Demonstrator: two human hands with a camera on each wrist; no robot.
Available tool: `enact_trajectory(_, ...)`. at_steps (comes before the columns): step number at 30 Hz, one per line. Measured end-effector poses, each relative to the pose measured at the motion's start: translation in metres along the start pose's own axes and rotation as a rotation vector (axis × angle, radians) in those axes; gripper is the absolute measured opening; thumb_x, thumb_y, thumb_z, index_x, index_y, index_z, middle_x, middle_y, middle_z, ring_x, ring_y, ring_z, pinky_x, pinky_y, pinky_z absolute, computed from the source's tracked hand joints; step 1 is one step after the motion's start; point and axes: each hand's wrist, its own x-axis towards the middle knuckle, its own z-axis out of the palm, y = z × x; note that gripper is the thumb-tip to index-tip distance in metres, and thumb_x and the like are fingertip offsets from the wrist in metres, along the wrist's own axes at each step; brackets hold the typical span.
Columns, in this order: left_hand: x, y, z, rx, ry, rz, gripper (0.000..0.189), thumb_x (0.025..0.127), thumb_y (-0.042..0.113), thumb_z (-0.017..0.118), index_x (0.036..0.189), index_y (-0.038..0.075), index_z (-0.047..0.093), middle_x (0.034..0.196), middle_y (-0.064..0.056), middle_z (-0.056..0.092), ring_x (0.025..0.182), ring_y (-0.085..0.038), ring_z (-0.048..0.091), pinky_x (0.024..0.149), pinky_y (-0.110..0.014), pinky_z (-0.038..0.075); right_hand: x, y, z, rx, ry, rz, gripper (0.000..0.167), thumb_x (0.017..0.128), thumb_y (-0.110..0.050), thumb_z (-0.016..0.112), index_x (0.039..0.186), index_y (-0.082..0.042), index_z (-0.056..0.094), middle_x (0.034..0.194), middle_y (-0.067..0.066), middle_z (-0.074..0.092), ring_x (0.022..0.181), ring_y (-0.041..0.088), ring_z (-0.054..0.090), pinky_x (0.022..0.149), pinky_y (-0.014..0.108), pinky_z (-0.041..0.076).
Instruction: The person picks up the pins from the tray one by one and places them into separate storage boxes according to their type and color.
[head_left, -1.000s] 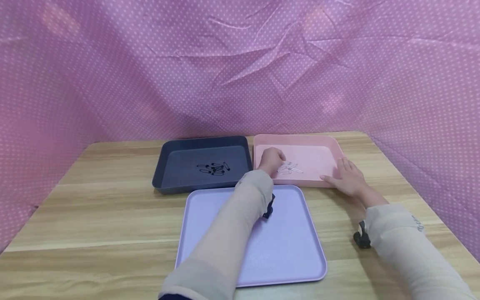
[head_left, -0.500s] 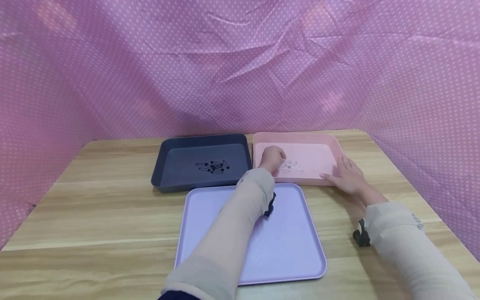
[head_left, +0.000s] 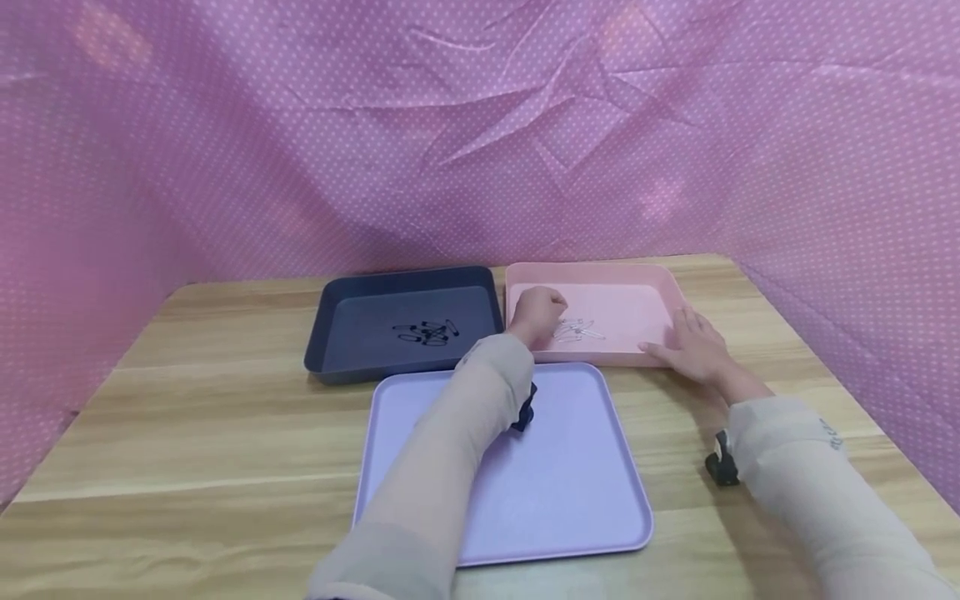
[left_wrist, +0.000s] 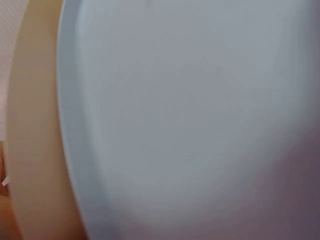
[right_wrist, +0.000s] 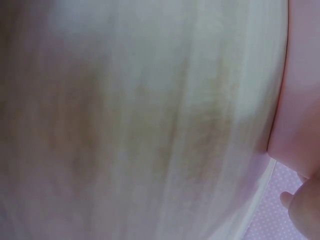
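Left hand [head_left: 537, 315] curls over the clear pins [head_left: 579, 330] in the pink tray [head_left: 600, 276], centre frame; right hand [head_left: 693, 350] lies flat, fingers spread, on its rim; three trays total

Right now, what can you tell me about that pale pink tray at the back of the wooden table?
The pale pink rectangular tray looks like smooth plastic, shallow, with raised rounded walls. It lies flat on the wooden table, right of a dark grey tray and behind a lilac tray. A small heap of silver safety pins lies inside. The left hand reaches into it beside the pins; the right hand rests on its near right edge.
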Motion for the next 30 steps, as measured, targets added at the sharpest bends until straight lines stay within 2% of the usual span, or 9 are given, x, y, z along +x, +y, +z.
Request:
enact_trajectory(1,0.006,-0.005,0.003,-0.025,0.005,0.024,0.017,0.086,0.013,0.051,0.092,0.01,0.066,0.092,0.003,0.063,0.09,-0.009,0.053,0.081,-0.018,0.037,0.0,0.0,-0.001,-0.001,0.001,0.002,0.098,0.082,-0.057,0.04,0.129,0.016,-0.005,0.134,0.034,-0.008,0.12,0.05,-0.002,0.093,0.058,0.001)
enact_trajectory(5,0.004,0.001,-0.005,-0.04,-0.021,0.023,0.018,0.087,0.017,0.051,0.094,0.01,0.066,0.093,0.003,0.063,0.089,-0.009,0.053,0.08,-0.019,0.038,-0.001,0.001,-0.002,-0.004,-0.001,0.004,0.098,0.082,-0.057,0.04,0.129,0.017,-0.005,0.133,0.034,-0.008,0.12,0.05,-0.002,0.093,0.058,0.0)
enact_trajectory(7,-0.002,0.004,-0.01,-0.053,-0.015,0.036,0.018,0.086,0.017,0.052,0.094,0.01,0.066,0.094,0.002,0.062,0.089,-0.01,0.053,0.079,-0.02,0.039,-0.001,0.001,-0.002,-0.007,0.0,0.002,0.097,0.082,-0.056,0.04,0.128,0.017,-0.004,0.133,0.035,-0.008,0.12,0.05,-0.002,0.094,0.057,0.001)
enact_trajectory(8,-0.011,0.011,-0.017,-0.037,-0.026,0.025,0.019,0.086,0.015,0.051,0.096,0.008,0.066,0.096,0.0,0.062,0.092,-0.012,0.053,0.081,-0.021,0.038,-0.001,0.0,-0.002,-0.009,0.0,0.001,0.097,0.082,-0.056,0.04,0.128,0.018,-0.004,0.133,0.035,-0.008,0.12,0.05,-0.002,0.094,0.057,0.001)
enact_trajectory(13,-0.025,0.012,-0.027,-0.029,-0.028,0.078,0.017,0.084,0.014,0.053,0.093,0.007,0.066,0.094,-0.002,0.062,0.089,-0.013,0.053,0.079,-0.021,0.039,-0.003,-0.001,-0.002,-0.01,-0.005,-0.001,0.097,0.082,-0.056,0.039,0.128,0.019,-0.003,0.133,0.035,-0.008,0.12,0.049,-0.002,0.094,0.057,0.0)
enact_trajectory(19,-0.035,0.008,-0.034,-0.038,-0.069,0.064,0.014,0.083,0.016,0.056,0.089,0.007,0.064,0.092,-0.002,0.062,0.09,-0.013,0.053,0.08,-0.024,0.04,-0.002,-0.001,-0.001,-0.003,-0.016,0.004,0.099,0.082,-0.058,0.038,0.128,0.018,-0.005,0.134,0.034,-0.01,0.121,0.049,-0.004,0.094,0.056,-0.001)
enact_trajectory(26,-0.05,0.002,-0.041,-0.041,-0.146,0.022,0.014,0.084,0.019,0.056,0.093,0.011,0.062,0.103,-0.002,0.059,0.1,-0.016,0.05,0.085,-0.029,0.039,-0.003,0.0,0.0,0.004,-0.008,-0.002,0.099,0.082,-0.058,0.038,0.128,0.018,-0.004,0.133,0.034,-0.01,0.12,0.049,-0.003,0.094,0.057,-0.001)
enact_trajectory(30,-0.062,0.001,-0.048,-0.037,-0.169,-0.011,0.015,0.084,0.022,0.056,0.095,0.012,0.061,0.105,-0.002,0.057,0.099,-0.015,0.05,0.083,-0.03,0.04,-0.002,0.0,-0.001,-0.006,-0.001,-0.012,0.098,0.082,-0.058,0.038,0.128,0.018,-0.004,0.133,0.035,-0.009,0.12,0.049,-0.003,0.094,0.056,-0.001)
